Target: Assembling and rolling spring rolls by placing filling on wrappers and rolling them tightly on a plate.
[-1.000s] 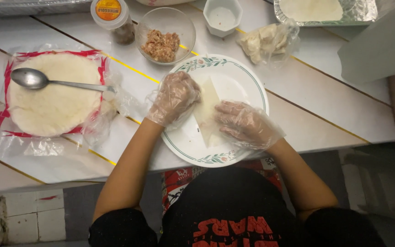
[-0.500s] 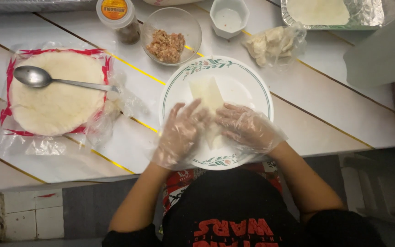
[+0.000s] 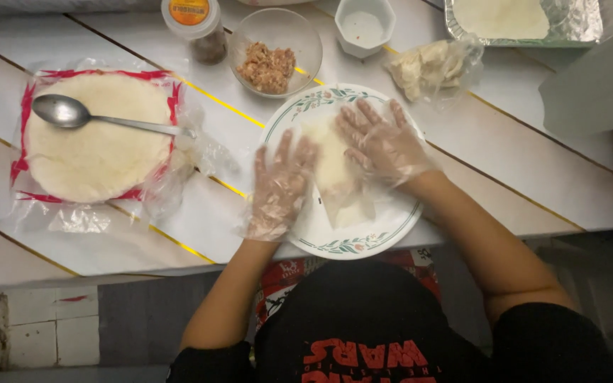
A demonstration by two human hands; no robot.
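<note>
While both gloved hands lie flat and spread, neither clamps anything: left hand (image 3: 279, 186) presses the left edge of the folded wrapper (image 3: 335, 170), right hand (image 3: 381, 145) covers its upper right. Fingers apart, palms down; looks like they pin the fold so it stays shut, my read.

Wrapper sits mid plate (image 3: 342, 241), a round white one with a green-and-red leaf rim, at the table (image 3: 519, 142) edge nearest the person, so the work stays close to the body.

Packages and the rest:
- Left: stack of round flat wrappers (image 3: 97, 138) in an opened clear bag with red border, plastic peeled back. Spoon (image 3: 72, 113) rests on top, handle pointing toward the plate, within reach.
- Above the plate: glass bowl (image 3: 274, 42) with brownish minced filling.
- Left of the bowl: small jar (image 3: 196, 25), orange label on the lid, dark contents.
- Right of the bowl: white faceted cup (image 3: 363, 25); contents unclear.
- Further right: clear plastic bag (image 3: 431, 67) of pale chunks, crumpled open.
- Top right: foil tray (image 3: 576, 25) holding a pale flat sheet.

Supplies ring the far side of the plate.
</note>
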